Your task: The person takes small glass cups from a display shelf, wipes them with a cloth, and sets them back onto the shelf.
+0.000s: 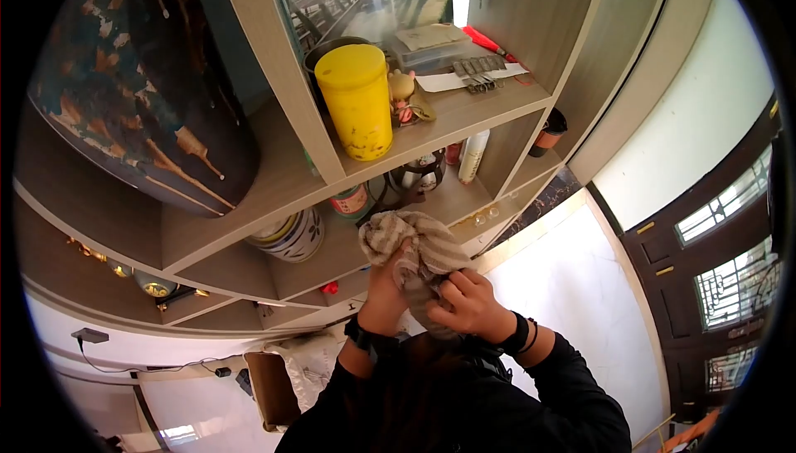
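Note:
A grey-and-beige striped cloth (pixel 423 246) is bunched up between my hands, in front of the shelf unit. My left hand (pixel 388 291) is closed on its left side, with the thumb pressed up against the folds. On the right, my right hand (pixel 471 304) pinches the lower part of the cloth with bent fingers. Just behind the cloth, on a lower shelf, stand a green-and-pink tin (pixel 351 202) and a dark round rack (pixel 419 173). Above them, a yellow canister (pixel 355 103) stands at the edge of the upper shelf.
The wooden shelf unit (pixel 439 140) also holds blister packs (pixel 479 72), a spray can (pixel 473 157), a patterned pot (pixel 290 235) and a large dark vase (pixel 141 88). An open cardboard box (pixel 272 388) is on the floor at lower left. A dark door (pixel 663 287) is at right.

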{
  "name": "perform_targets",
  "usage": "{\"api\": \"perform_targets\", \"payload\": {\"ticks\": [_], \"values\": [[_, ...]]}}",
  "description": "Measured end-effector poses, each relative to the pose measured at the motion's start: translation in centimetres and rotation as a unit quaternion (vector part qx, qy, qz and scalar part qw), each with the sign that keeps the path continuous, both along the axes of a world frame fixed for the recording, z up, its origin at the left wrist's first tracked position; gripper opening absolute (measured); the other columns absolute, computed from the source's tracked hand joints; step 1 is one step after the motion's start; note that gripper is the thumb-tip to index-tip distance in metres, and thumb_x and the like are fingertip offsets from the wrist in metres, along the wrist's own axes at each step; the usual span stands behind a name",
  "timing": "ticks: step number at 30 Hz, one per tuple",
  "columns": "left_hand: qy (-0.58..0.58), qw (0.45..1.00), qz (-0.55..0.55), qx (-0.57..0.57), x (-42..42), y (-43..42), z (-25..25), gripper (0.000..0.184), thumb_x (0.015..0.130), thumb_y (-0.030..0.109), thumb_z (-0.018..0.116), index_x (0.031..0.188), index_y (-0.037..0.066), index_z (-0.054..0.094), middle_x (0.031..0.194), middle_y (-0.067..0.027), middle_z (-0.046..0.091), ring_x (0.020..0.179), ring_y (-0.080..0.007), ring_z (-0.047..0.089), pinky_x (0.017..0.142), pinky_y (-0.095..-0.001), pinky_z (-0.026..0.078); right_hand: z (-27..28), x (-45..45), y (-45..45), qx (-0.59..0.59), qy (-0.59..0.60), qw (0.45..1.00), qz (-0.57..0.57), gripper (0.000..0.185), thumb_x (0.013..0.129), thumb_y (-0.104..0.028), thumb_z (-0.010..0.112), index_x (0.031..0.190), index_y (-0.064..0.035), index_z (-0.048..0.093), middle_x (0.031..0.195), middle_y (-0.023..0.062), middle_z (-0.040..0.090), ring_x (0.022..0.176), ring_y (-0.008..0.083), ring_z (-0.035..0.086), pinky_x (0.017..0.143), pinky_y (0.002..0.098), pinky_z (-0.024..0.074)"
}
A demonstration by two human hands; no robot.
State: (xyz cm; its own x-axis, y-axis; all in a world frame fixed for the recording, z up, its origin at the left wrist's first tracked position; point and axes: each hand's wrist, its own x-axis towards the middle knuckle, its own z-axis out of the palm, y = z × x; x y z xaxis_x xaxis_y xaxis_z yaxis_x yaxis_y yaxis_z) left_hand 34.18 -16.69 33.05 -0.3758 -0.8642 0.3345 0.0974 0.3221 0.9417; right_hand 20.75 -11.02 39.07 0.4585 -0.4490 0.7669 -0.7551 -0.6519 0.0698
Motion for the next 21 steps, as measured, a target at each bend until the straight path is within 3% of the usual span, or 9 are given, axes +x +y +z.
{"api": "perform_targets", "payload": {"ticks": [3,6,7,8,10,12,14,19,21], "values": [[0.169,0.954,-0.053,0.24,0.1,-0.4,0.2,0.048,0.071,-0.001,0.059,0.115,0.003,0.041,0.114,-0.0094,0.044,0.104,-0.0178,0.043,0.085,-0.0292,0.038,0.0,-0.4,-0.1,0.013,-0.01,0.999,0.031,0.017,0.048,-0.009,0.054,0.06,-0.0124,0.043,0.06,0.0031,0.033,0.05,0.0166,0.038,0.042,0.0232,0.0303],[0.315,0.812,-0.107,0.479,0.4,0.0,4.3,0.049,0.068,-0.004,0.061,0.112,0.002,0.042,0.106,-0.0069,0.048,0.098,-0.0166,0.048,0.082,-0.0292,0.041,0.4,-0.7,-0.1,0.035,0.022,0.999,0.014,0.017,0.048,-0.009,0.054,0.058,-0.0126,0.04,0.059,0.0024,0.032,0.05,0.0159,0.037,0.042,0.0234,0.0305],[0.256,0.869,-0.098,0.411,0.0,0.3,4.6,0.046,0.068,-0.001,0.063,0.109,0.002,0.043,0.1,-0.0042,0.051,0.091,-0.0145,0.051,0.076,-0.0274,0.044,0.8,-0.7,-0.2,0.033,0.036,0.999,0.023,0.017,0.049,-0.009,0.054,0.057,-0.0125,0.039,0.059,0.0023,0.031,0.05,0.0157,0.037,0.042,0.0233,0.0305],[0.255,0.87,-0.098,0.411,0.0,0.2,4.2,0.046,0.068,-0.001,0.063,0.109,0.002,0.043,0.1,-0.0042,0.051,0.091,-0.0145,0.051,0.076,-0.0274,0.044,1.0,-0.8,-0.4,0.031,0.05,0.998,0.033,0.018,0.05,-0.009,0.054,0.057,-0.0124,0.038,0.059,0.0022,0.031,0.05,0.0154,0.036,0.043,0.0233,0.0305],[0.14,0.937,-0.076,0.31,-0.1,-0.1,3.3,0.048,0.066,0.003,0.066,0.108,0.003,0.043,0.099,-0.0033,0.052,0.088,-0.0135,0.051,0.071,-0.0261,0.045,0.8,-1.1,-0.6,0.02,0.067,0.997,0.034,0.017,0.055,-0.009,0.055,0.057,-0.0131,0.039,0.061,0.0021,0.032,0.052,0.0146,0.037,0.043,0.023,0.0312],[0.147,0.95,-0.046,0.273,-0.3,0.0,4.1,0.044,0.064,0.006,0.069,0.101,0.002,0.048,0.094,-0.0041,0.054,0.083,-0.0114,0.052,0.068,-0.0249,0.045,0.5,-1.4,-0.7,0.009,0.101,0.994,0.05,0.016,0.06,-0.011,0.055,0.059,-0.0143,0.039,0.063,0.002,0.033,0.055,0.0137,0.038,0.044,0.0224,0.0316],[-0.031,0.997,-0.043,0.054,0.2,-0.2,4.7,0.044,0.062,0.001,0.069,0.101,0.002,0.048,0.096,-0.0063,0.053,0.086,-0.014,0.052,0.071,-0.0266,0.045,0.7,-1.7,-0.6,0.011,0.117,0.992,0.05,0.015,0.061,-0.011,0.054,0.06,-0.015,0.04,0.063,0.0018,0.034,0.055,0.0134,0.038,0.045,0.0222,0.0319],[0.027,0.998,-0.02,0.06,-0.3,0.0,3.7,0.032,0.066,0.004,0.066,0.094,0.001,0.05,0.095,-0.0068,0.053,0.083,-0.0125,0.053,0.068,-0.0254,0.045,1.3,-1.8,-0.3,0.008,0.165,0.985,0.051,0.014,0.063,-0.013,0.053,0.061,-0.016,0.04,0.065,0.0012,0.034,0.057,0.0131,0.039,0.046,0.0217,0.0323],[0.101,0.975,0.01,0.199,-0.6,0.2,4.5,0.031,0.07,0.003,0.062,0.097,0.0,0.049,0.097,-0.0082,0.053,0.086,-0.0143,0.053,0.07,-0.0274,0.046,1.5,-1.7,-0.2,0.019,0.151,0.986,0.064,0.013,0.063,-0.013,0.052,0.061,-0.0157,0.04,0.066,0.0011,0.035,0.057,0.0131,0.039,0.047,0.0217,0.0324]]}}
